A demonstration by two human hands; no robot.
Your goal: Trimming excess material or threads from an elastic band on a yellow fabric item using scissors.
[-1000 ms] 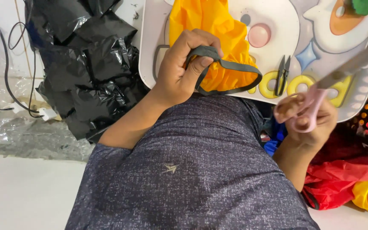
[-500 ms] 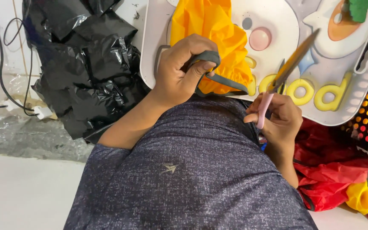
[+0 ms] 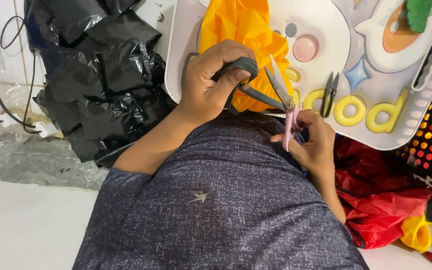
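L hand (image 3: 211,82) clenched on grey strap (image 3: 256,95), centre frame; R hand (image 3: 313,142) grips pink scissors (image 3: 283,97), handles hidden; orange fabric (image 3: 241,30) cut off at top

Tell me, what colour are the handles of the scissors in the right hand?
Pink, seen in the head view: the scissors have pale pink handles and silver blades, held in the right hand.
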